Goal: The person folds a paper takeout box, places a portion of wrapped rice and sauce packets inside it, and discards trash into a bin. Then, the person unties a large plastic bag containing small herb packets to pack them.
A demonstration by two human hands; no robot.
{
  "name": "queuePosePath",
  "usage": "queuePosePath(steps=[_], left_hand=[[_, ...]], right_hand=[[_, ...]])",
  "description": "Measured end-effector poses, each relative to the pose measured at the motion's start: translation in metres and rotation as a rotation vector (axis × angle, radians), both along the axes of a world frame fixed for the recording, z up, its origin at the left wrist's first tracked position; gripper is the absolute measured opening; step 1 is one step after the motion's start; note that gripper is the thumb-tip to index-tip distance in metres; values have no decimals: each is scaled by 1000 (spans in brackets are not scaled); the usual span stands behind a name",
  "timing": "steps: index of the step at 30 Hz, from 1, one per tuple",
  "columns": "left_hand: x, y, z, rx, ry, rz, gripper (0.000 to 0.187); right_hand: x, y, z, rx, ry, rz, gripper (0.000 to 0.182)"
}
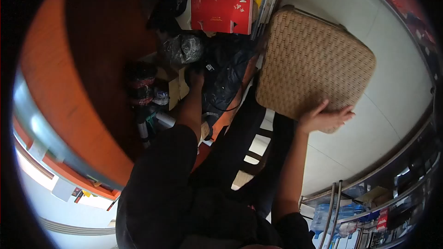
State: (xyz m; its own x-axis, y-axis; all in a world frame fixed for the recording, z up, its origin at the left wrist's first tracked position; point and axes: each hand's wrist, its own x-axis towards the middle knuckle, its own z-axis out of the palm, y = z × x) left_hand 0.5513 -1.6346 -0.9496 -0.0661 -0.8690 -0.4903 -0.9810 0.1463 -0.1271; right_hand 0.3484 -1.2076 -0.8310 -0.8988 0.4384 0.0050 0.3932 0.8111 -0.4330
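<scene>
Wicker stool point(318, 60), probably stiff yet light, is offering its rim point(281, 110) as handhold, right hand point(325, 118) spread there; left hand point(196, 78), grip hidden, is reaching near plastic-wrapped bundle point(184, 48).

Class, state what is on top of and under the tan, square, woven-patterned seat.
The person's right hand lies over the near edge of the seat. Pale floor tiles show beside it; whatever is underneath is covered.

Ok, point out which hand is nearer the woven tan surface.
The right hand, spread at the woven surface's edge; the left hand is farther off, near the black plastic.
</scene>
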Motion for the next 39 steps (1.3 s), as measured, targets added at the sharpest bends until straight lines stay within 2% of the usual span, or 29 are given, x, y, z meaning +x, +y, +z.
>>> queuePosePath(steps=[2, 5, 8, 10, 12, 16, 18, 19, 20, 25, 27, 33, 35, 37, 39], left_hand=[[19, -54, -34, 0, 99, 33, 67], [-30, -71, -34, -96, 325, 588, 73], [-39, -105, -47, -83, 502, 485, 79], [-22, -134, -73, 85, 669, 519, 81], [-7, -162, -89, 161, 664, 524, 77], [-2, -192, -89, 116, 349, 484, 57], [11, -187, -79, 80, 187, 480, 49], [13, -186, -70, 138, 116, 463, 52], [15, -185, -58, 159, 120, 468, 49], [67, -194, -40, 470, 746, 733, 36], [73, -191, -33, 584, 883, 796, 32], [36, -146, -16, -13, 547, 167, 24], [32, -134, -14, -57, 473, 95, 25], [45, -129, -18, 19, 412, 86, 26], [51, -132, -33, 35, 593, 182, 28]], right_hand=[[-1, 1, 4, -65, 66, 16, 72], [0, 2, 0, -40, 155, 84, 65], [1, -2, -1, -90, 186, 81, 61], [-1, -8, 1, -119, 186, 57, 59], [-2, -10, 0, -138, 195, 57, 56], [-1, -10, 2, -70, 135, 113, 54], [0, -8, 0, -64, 153, 129, 56], [0, -7, -2, -63, 164, 127, 56], [-1, -8, 0, -52, 182, 132, 57], [-2, -4, 2, 25, 142, 151, 56], [-2, -5, 2, 27, 136, 148, 55], [-3, -7, 3, 64, 151, 155, 53], [-1, -5, 2, 55, 135, 160, 54], [1, -5, 2, 48, 113, 142, 55], [2, -4, 1, 45, 120, 124, 57]])
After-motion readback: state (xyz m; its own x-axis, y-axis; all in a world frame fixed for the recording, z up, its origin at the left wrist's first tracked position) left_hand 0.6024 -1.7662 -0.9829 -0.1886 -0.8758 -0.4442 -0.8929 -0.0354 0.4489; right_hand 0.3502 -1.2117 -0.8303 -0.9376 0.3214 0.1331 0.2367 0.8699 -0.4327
